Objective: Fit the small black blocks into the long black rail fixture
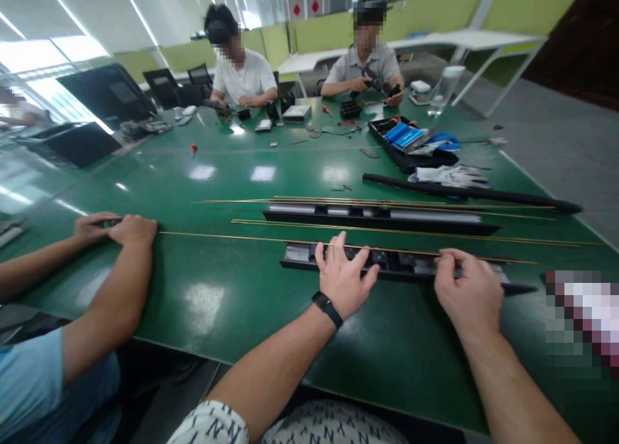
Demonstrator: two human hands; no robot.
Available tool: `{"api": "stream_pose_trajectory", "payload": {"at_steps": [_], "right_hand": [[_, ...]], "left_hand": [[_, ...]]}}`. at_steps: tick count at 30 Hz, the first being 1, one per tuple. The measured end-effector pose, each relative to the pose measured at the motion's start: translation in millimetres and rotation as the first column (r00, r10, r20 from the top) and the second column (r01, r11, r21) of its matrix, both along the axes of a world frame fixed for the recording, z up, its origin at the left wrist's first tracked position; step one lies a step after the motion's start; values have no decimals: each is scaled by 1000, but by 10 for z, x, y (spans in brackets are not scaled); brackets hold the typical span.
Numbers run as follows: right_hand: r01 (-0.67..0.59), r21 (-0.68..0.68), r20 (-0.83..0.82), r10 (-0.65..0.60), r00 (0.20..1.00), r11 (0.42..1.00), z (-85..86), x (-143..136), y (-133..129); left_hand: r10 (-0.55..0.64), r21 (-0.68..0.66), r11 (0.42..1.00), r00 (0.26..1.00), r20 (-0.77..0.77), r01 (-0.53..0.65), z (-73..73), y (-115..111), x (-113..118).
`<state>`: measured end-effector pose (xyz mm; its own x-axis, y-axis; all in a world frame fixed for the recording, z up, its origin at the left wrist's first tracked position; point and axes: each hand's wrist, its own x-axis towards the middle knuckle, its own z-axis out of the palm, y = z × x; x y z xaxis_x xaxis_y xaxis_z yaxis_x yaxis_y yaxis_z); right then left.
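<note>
Pale cloth (333, 424) with dark printed letters is nearest. Over the smooth, glossy green tabletop (256, 321), one thin golden rod (232, 237) runs along a long black tray (403, 274). The left hand (344, 278) has fingers spread at the tray; the right hand's (470, 296) fingers pinch the rod.

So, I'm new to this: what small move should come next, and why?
Perhaps pinch the near rod with the left hand: it is spread open over the near channel, by the rod, while the right hand pinches the rod farther along and a neighbour's hands are at its left end.
</note>
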<state>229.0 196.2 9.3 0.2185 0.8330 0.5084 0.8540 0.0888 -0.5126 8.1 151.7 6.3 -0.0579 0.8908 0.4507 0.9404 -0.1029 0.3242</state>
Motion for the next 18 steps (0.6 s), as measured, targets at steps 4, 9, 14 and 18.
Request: {"api": "stream_pose_trajectory", "payload": {"at_steps": [4, 9, 14, 18], "right_hand": [[-7, -32, -2, 7, 1000, 999, 4, -3, 10], [6, -14, 21, -5, 1000, 1000, -14, -5, 37], [-67, 10, 14, 67, 998, 998, -14, -40, 19], [-126, 16, 20, 126, 992, 992, -51, -33, 7]], "left_hand": [[2, 2, 1000, 1000, -3, -2, -5, -2, -20], [3, 13, 1000, 1000, -8, -3, -15, -9, -23], [-5, 5, 1000, 1000, 2, 5, -8, -2, -3], [5, -7, 1000, 1000, 6, -5, 5, -2, 30]]}}
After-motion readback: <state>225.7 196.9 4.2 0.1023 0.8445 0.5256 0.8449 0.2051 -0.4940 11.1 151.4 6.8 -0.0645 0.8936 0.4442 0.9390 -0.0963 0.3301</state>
